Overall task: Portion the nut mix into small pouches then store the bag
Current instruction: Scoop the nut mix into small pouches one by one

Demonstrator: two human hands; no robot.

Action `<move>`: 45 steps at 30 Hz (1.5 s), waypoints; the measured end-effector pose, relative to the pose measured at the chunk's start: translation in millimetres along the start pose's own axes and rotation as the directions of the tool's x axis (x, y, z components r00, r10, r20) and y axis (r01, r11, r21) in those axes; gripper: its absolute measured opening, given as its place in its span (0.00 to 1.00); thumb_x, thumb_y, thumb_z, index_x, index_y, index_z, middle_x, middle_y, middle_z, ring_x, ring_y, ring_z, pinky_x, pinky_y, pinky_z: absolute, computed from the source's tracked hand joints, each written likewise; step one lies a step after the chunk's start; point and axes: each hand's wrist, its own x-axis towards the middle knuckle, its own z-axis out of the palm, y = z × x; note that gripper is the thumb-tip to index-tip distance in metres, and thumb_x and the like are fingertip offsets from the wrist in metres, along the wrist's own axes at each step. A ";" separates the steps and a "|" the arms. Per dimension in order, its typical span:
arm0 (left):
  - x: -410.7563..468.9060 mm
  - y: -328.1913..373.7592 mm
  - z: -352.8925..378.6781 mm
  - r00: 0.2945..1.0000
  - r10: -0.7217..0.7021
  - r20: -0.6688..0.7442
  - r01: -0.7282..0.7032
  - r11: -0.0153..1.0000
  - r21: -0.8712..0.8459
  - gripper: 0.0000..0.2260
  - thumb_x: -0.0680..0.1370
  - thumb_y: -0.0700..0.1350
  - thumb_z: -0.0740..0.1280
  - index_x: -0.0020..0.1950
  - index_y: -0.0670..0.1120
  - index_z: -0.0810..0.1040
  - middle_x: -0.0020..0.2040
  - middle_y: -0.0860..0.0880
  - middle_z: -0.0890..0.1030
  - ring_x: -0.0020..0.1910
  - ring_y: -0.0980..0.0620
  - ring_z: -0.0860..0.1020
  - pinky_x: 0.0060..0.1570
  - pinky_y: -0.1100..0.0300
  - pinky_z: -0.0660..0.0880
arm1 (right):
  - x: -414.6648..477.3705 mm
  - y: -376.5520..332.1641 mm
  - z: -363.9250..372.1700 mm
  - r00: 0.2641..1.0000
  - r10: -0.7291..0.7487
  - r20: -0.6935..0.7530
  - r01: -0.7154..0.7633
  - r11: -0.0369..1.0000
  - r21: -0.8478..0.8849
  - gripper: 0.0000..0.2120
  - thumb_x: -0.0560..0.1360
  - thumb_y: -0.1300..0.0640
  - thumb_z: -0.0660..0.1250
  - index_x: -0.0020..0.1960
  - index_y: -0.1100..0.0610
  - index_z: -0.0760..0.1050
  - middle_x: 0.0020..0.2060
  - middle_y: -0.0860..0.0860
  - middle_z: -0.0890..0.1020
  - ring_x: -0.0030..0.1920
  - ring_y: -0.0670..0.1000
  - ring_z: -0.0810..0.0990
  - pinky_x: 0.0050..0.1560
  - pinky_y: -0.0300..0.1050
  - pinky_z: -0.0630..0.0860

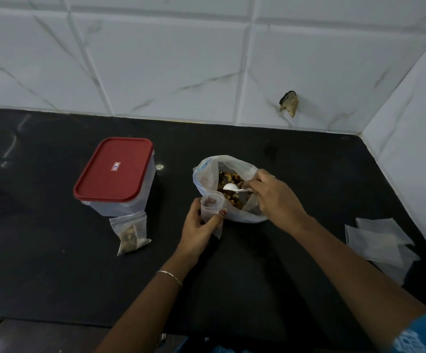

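Note:
A translucent plastic bag point(208, 171) of nut mix point(229, 178) stands open in the middle of the black counter. My right hand point(274, 197) reaches into its mouth and grips the handle of a white spoon point(231, 187), whose bowl lies on the nuts. My left hand point(197, 225) holds a small clear pouch point(213, 203) open at the bag's near left rim, thumb and fingers pinching its lip. A filled pouch point(131, 233) of nuts lies on the counter to the left.
A clear box with a red lid point(113, 169) stands left of the bag, just behind the filled pouch. Several empty pouches point(379, 240) lie at the right near the side wall. White tiled walls close the back and right. The counter's front edge point(54, 318) runs below.

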 end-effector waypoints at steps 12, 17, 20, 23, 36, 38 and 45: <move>-0.9 1.2 3.0 0.998 -0.012 0.056 0.012 1.000 -0.002 0.16 0.76 0.38 0.69 0.59 0.55 0.73 0.57 0.53 0.80 0.56 0.59 0.79 0.51 0.64 0.76 | -29.9 -19.7 32.2 0.894 0.437 -0.102 -0.383 0.861 0.334 0.12 0.79 0.60 0.64 0.61 0.53 0.78 0.52 0.47 0.76 0.48 0.44 0.76 0.45 0.37 0.75; 0.3 -0.3 1.6 0.998 -0.026 0.065 0.027 0.999 -0.019 0.18 0.76 0.38 0.68 0.60 0.55 0.73 0.58 0.53 0.79 0.56 0.61 0.79 0.51 0.66 0.76 | -31.0 -20.9 38.9 0.772 0.632 0.071 -0.526 0.572 0.629 0.10 0.78 0.61 0.65 0.57 0.52 0.80 0.51 0.47 0.80 0.51 0.45 0.79 0.48 0.37 0.75; 1.3 -0.7 1.5 0.997 -0.024 0.068 0.027 0.999 -0.033 0.17 0.76 0.36 0.68 0.60 0.54 0.73 0.58 0.52 0.80 0.56 0.60 0.79 0.51 0.65 0.76 | -34.7 -24.9 38.0 0.827 0.562 0.022 -0.489 0.699 0.522 0.11 0.78 0.60 0.64 0.58 0.52 0.79 0.53 0.47 0.79 0.51 0.43 0.78 0.49 0.35 0.74; 4.0 -3.3 2.0 0.996 -0.025 0.083 0.028 0.999 -0.030 0.18 0.76 0.37 0.68 0.63 0.51 0.72 0.60 0.48 0.80 0.59 0.54 0.79 0.55 0.61 0.76 | -38.5 -34.5 39.2 0.900 0.434 -0.033 -0.381 0.822 0.423 0.13 0.79 0.60 0.63 0.61 0.53 0.78 0.56 0.47 0.77 0.52 0.41 0.75 0.46 0.28 0.69; 13.1 0.2 2.6 0.967 -0.124 0.221 0.121 0.992 0.027 0.18 0.76 0.38 0.69 0.64 0.50 0.72 0.60 0.49 0.80 0.62 0.53 0.77 0.61 0.59 0.74 | -30.7 -43.0 31.8 0.513 0.634 0.579 -0.622 -0.190 0.760 0.12 0.79 0.65 0.62 0.55 0.54 0.79 0.44 0.53 0.80 0.28 0.44 0.71 0.22 0.34 0.67; 15.3 -0.4 1.9 0.963 -0.135 0.235 0.123 0.990 0.064 0.19 0.76 0.40 0.70 0.66 0.48 0.72 0.61 0.48 0.79 0.62 0.52 0.77 0.64 0.55 0.73 | -26.1 -42.1 28.0 0.461 0.606 0.648 -0.625 -0.297 0.722 0.11 0.79 0.66 0.62 0.54 0.55 0.79 0.41 0.53 0.80 0.26 0.44 0.70 0.21 0.33 0.65; 11.5 3.3 -2.3 0.967 -0.139 0.215 0.109 0.984 0.142 0.17 0.75 0.41 0.71 0.63 0.49 0.73 0.59 0.47 0.80 0.60 0.52 0.78 0.61 0.56 0.75 | -14.9 -43.4 23.2 0.375 0.559 0.739 -0.595 -0.466 0.655 0.08 0.79 0.63 0.63 0.51 0.55 0.80 0.38 0.51 0.79 0.25 0.42 0.69 0.19 0.33 0.64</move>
